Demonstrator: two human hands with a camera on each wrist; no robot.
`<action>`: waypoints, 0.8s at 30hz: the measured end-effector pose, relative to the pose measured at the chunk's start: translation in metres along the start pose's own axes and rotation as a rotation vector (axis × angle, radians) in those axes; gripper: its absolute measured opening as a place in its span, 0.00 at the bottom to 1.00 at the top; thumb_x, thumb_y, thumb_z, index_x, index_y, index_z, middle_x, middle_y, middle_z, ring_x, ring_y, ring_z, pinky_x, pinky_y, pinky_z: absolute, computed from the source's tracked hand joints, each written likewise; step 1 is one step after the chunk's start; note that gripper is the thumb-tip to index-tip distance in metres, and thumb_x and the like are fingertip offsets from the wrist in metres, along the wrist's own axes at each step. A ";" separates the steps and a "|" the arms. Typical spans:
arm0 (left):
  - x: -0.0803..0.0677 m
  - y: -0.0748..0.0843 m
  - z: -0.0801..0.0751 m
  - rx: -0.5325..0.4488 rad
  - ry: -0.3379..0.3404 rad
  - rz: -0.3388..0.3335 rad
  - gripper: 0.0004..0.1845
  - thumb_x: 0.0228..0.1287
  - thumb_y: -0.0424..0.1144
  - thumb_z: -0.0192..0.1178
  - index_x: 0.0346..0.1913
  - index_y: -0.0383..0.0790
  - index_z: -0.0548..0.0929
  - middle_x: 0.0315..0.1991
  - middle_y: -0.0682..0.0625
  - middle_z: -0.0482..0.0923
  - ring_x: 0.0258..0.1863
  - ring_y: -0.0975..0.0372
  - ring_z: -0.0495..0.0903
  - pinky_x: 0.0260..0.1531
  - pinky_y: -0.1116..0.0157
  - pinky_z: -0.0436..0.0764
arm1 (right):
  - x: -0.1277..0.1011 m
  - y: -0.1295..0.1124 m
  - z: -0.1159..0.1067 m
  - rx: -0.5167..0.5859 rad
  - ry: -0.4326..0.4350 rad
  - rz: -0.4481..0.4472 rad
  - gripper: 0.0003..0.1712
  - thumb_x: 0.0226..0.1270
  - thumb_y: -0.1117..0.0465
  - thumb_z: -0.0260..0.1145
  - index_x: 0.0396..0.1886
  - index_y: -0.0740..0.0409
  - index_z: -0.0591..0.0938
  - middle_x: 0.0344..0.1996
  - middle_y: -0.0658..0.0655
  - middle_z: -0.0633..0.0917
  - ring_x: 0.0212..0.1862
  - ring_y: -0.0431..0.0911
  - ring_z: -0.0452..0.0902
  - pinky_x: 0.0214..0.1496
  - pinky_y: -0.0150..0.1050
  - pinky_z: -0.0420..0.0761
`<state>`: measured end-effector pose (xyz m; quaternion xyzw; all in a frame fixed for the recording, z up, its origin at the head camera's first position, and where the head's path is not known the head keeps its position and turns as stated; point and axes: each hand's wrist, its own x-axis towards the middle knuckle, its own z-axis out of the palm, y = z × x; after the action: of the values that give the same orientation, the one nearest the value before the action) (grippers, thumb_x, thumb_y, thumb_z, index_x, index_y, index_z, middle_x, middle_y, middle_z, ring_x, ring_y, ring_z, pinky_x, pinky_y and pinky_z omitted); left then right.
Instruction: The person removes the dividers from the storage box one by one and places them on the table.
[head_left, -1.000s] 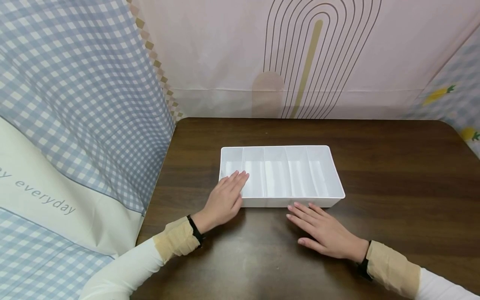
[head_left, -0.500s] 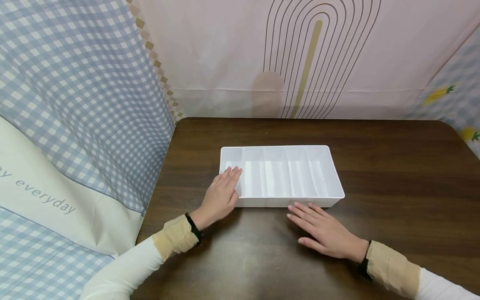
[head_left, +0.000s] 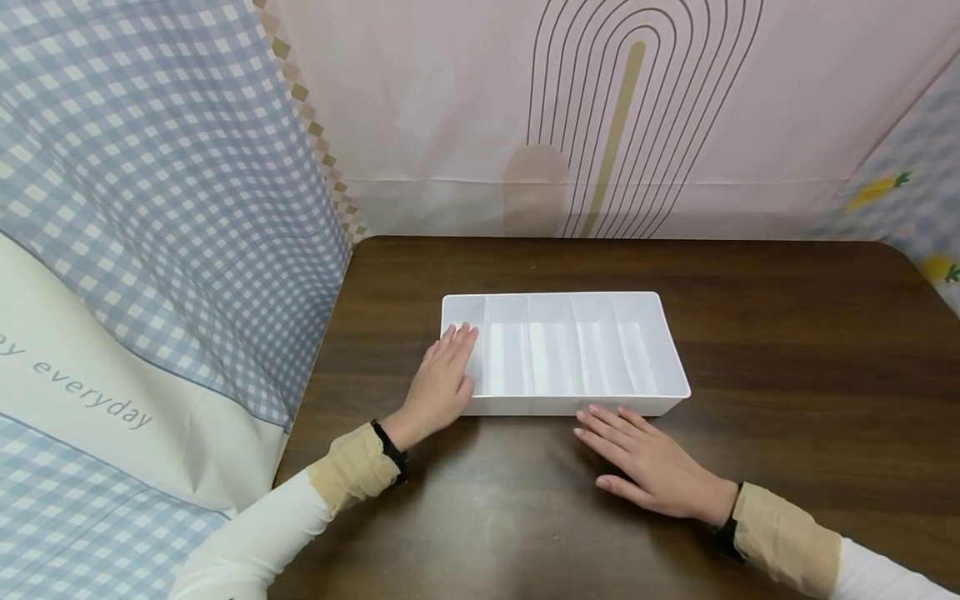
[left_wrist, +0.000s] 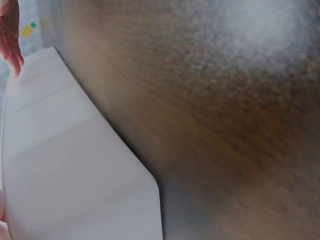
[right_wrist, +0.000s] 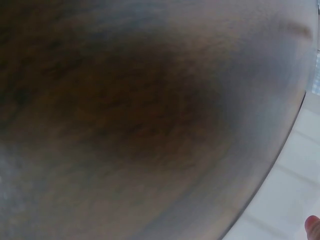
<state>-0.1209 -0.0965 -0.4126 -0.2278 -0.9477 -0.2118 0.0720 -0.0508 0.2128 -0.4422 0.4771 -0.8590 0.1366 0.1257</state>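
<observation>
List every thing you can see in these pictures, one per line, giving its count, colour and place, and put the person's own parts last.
Tray: one, white, five empty compartments, middle of the table.
Table: one, dark brown wood, fills the lower view.
Backdrop cloth: one, pink with an arch pattern, behind the table.
Checked cloth: one, blue and white with lettering, left of the table.
Fruit-print cloth: one, blue with yellow fruit, far right.
Left hand: one, fingers straight, resting on the tray's left end.
Right hand: one, flat on the table just before the tray's near wall.
</observation>
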 end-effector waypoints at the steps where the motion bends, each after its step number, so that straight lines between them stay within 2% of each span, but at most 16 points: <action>1: 0.001 0.000 0.000 -0.006 -0.006 -0.010 0.31 0.53 0.30 0.47 0.64 0.33 0.61 0.64 0.39 0.59 0.65 0.50 0.54 0.60 0.51 0.57 | 0.000 0.000 0.000 0.000 0.001 0.001 0.32 0.65 0.44 0.46 0.63 0.57 0.64 0.62 0.59 0.66 0.65 0.50 0.57 0.69 0.39 0.41; 6: 0.003 -0.002 0.000 -0.028 -0.032 -0.053 0.31 0.53 0.31 0.46 0.65 0.33 0.59 0.66 0.39 0.55 0.66 0.50 0.50 0.61 0.50 0.56 | 0.001 -0.001 -0.001 0.001 0.004 0.001 0.32 0.65 0.44 0.47 0.63 0.58 0.65 0.62 0.59 0.66 0.65 0.50 0.57 0.69 0.39 0.41; 14: 0.006 -0.004 0.001 -0.063 -0.028 -0.099 0.32 0.52 0.29 0.45 0.65 0.33 0.58 0.67 0.37 0.51 0.67 0.48 0.47 0.60 0.48 0.55 | 0.001 0.000 -0.001 0.006 -0.011 0.009 0.32 0.65 0.44 0.48 0.64 0.57 0.64 0.63 0.58 0.65 0.65 0.50 0.56 0.69 0.38 0.40; 24: 0.012 -0.005 0.001 -0.084 -0.059 -0.186 0.35 0.50 0.26 0.44 0.66 0.31 0.54 0.69 0.35 0.40 0.67 0.46 0.44 0.60 0.48 0.53 | 0.002 0.000 0.000 0.013 -0.004 0.009 0.32 0.65 0.44 0.47 0.63 0.57 0.64 0.63 0.59 0.65 0.65 0.50 0.57 0.69 0.38 0.41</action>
<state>-0.1334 -0.0954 -0.4126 -0.1477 -0.9567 -0.2505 0.0144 -0.0520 0.2113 -0.4415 0.4741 -0.8607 0.1416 0.1202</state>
